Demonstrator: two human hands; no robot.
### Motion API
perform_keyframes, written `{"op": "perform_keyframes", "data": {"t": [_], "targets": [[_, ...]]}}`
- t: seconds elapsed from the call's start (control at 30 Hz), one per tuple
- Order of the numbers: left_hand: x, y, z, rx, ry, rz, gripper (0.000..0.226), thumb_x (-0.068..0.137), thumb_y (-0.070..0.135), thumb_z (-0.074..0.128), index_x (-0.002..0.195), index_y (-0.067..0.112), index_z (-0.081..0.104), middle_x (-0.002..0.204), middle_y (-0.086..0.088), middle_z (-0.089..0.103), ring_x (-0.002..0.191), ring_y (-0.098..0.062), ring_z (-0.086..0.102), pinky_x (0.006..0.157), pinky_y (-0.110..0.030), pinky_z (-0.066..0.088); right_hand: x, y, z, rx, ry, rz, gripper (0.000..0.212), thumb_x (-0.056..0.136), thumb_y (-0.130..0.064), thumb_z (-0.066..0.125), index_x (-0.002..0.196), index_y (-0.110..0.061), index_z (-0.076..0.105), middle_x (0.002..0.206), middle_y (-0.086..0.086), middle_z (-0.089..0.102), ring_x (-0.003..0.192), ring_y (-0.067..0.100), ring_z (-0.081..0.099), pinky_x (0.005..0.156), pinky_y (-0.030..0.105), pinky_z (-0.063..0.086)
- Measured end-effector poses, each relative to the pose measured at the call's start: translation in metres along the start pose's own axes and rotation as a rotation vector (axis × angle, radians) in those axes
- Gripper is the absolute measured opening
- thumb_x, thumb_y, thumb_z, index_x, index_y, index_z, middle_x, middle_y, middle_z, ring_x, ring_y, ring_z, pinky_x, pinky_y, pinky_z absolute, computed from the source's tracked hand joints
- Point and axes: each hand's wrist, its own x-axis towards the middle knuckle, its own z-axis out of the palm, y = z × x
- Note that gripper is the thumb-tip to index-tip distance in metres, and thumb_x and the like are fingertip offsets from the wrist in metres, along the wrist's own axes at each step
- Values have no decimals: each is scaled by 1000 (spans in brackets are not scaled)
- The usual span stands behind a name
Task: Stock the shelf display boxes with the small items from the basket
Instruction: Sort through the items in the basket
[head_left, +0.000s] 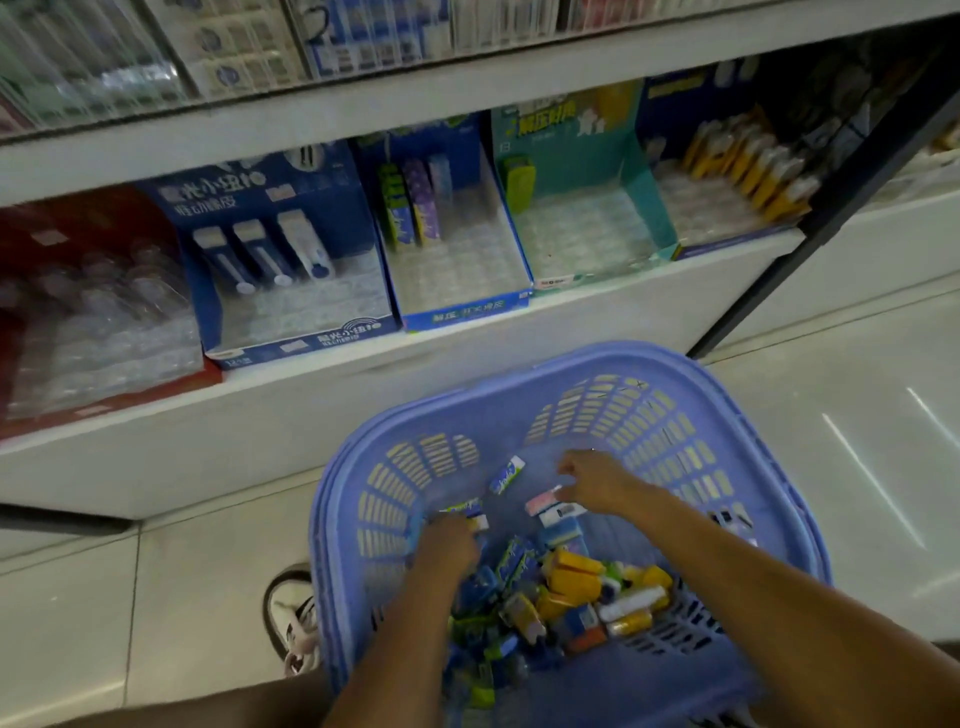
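Both my hands are inside the lilac plastic basket (675, 415) on the floor. My left hand (447, 540) grips a small blue and green packet (462, 506) at the basket's left side. My right hand (597, 480) reaches over a pink and white packet (543, 500); blur hides whether it holds anything. A blue packet (506, 474) lies loose between the hands. A heap of small blue, green and yellow items (566, 592) fills the near part of the basket. On the low shelf stand the display boxes: a dark blue one (291, 332), a blue one (467, 312) and a teal one (644, 202).
A red box (93, 218) with clear packs stands at the shelf's left, and a box with yellow items (743, 161) at its right. A black upright post (831, 208) borders the shelf on the right. A shoe (293, 618) shows left of the basket on the tiled floor.
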Motion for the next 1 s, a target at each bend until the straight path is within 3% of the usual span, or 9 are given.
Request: {"op": "perform_keyframes", "data": {"t": [0.13,0.33,0.53,0.63,0.7,0.8,0.87,0.93,1.0], "targets": [[12,-9,22,79,120,1,41,91,6,48,132,7,50,138,-15,45,125,-31,46,102,-37,38,24,9,29,-93,21,-57,60,91,-29,60,143,-14,35,150,9,33,135,25,37,107,32,32],[28,-12,29,90,181,-23,34,94,15,53,128,10,56,132,-11,52,118,-26,53,99,-36,42,32,11,53,-212,39,-94,51,86,-24,62,132,-15,43,139,10,38,127,31,39,101,39,41],[35,-10,26,238,208,-50,16,92,15,53,103,12,64,112,-9,59,103,-26,56,85,-36,49,34,3,50,-255,68,-85,45,86,-17,63,126,-10,46,134,14,39,124,33,38,95,40,46],[34,-6,24,170,221,-60,25,90,25,61,110,11,63,114,-9,59,107,-26,56,89,-38,49,30,5,50,-32,105,-70,22,91,-15,55,112,-9,57,121,14,55,111,28,51,94,40,47],[29,2,18,-22,221,-60,19,90,22,60,104,9,64,103,-10,63,96,-26,59,84,-41,51,24,6,41,82,110,-59,8,89,-22,60,93,-15,60,99,7,60,92,22,55,85,31,48],[25,13,0,-277,158,1,21,92,24,57,75,12,57,75,-9,58,69,-21,53,60,-32,41,10,1,13,217,-14,-116,35,86,-14,66,65,-20,39,70,0,42,62,10,38,54,17,28],[21,21,-19,-301,9,60,37,92,30,56,59,13,54,60,-7,56,61,-17,53,57,-25,36,-4,-6,-9,308,-122,-145,30,86,-7,63,66,-15,41,68,0,40,59,8,37,54,16,29],[10,32,-42,-315,-108,103,43,92,27,56,51,15,54,48,-2,53,52,-13,49,59,-23,39,-22,-11,-28,619,-279,-170,5,90,-2,56,87,1,54,73,7,50,62,14,46,61,22,40],[-5,41,-67,-338,-133,141,41,89,19,57,48,15,54,48,-3,52,51,-15,48,62,-26,40,-44,-20,-47,947,-406,-266,14,96,-1,47,105,5,55,68,1,55,56,9,48,56,20,40]]}}
